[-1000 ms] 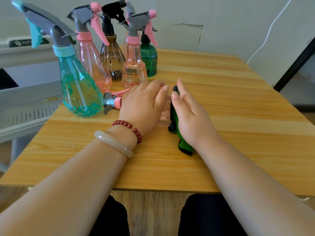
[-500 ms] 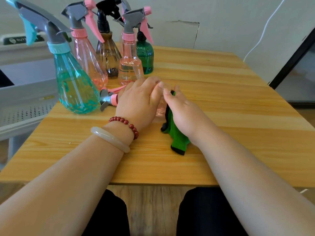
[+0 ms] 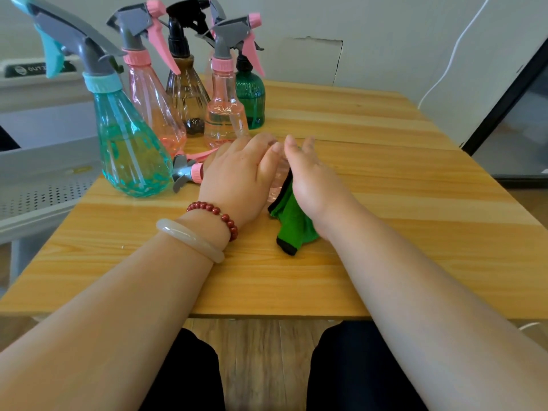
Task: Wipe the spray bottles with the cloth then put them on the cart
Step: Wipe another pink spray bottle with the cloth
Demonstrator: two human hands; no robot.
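Wooden table (image 3: 385,179): left hand (image 3: 237,176) grip clamped on lying pink bottle (image 3: 278,179); right hand (image 3: 308,179) presses green cloth (image 3: 293,223), grip unclear.

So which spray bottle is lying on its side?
The clear pink spray bottle under the left hand, its grey-and-pink trigger head pointing left; the rest stand upright.

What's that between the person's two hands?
A clear pink bottle lying on its side, held by the left hand, with the green cloth under the right hand. Head view.

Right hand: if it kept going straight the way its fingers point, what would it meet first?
Probably the green bottle at the back; the right hand points away and slightly left across bare table. Depth is unclear, so it might pass beside it.
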